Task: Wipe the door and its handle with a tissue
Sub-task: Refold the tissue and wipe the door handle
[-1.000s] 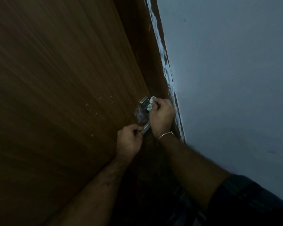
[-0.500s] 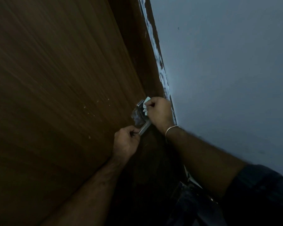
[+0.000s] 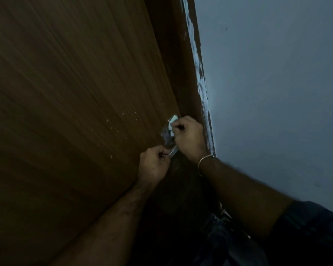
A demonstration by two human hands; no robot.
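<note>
The crumpled white tissue [image 3: 171, 125], light, soft and apt to tear, is bunched in the right hand [image 3: 188, 138] against the shiny metal door handle [image 3: 169, 140], whose stiff lever end the left hand [image 3: 154, 166] pinches steady on the brown wooden door [image 3: 75, 112]

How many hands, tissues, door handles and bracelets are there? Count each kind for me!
Hands: 2, the left hand gripping the lever end and the right hand holding the tissue
Tissues: 1, the white tissue
Door handles: 1, the metal handle
Bracelets: 1, the bracelet on the right wrist
Total: 5
</note>
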